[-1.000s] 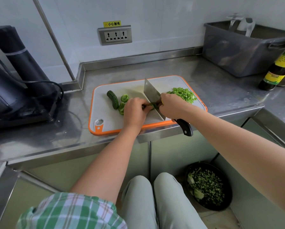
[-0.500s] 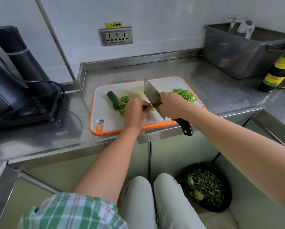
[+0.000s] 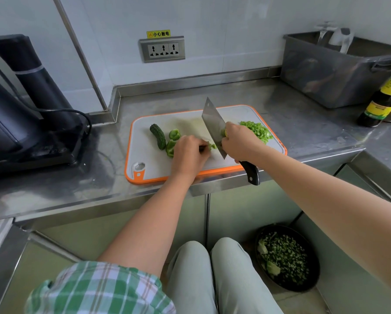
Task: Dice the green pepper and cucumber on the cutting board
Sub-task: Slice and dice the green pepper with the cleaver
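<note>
The right hand (image 3: 239, 143), wrapped round the handle of the knife (image 3: 212, 123), has tipped the blade up off the cutting board (image 3: 144, 155) since a moment ago, ready for another chop. Just left of it, the left hand (image 3: 187, 152) pinches a green pepper strip (image 3: 212, 146) with curled fingers; further left lies the cucumber (image 3: 158, 136), still whole.

black corded appliance (image 3: 27, 123): left on stainless steel table (image 3: 291, 114) | grey triple wall socket (image 3: 162, 50) | grey plastic tub (image 3: 332, 73): rear right | dark yellow-labelled bottle (image 3: 384, 100): beside tub | black round bowl (image 3: 312, 248), chopped greens: floor
</note>
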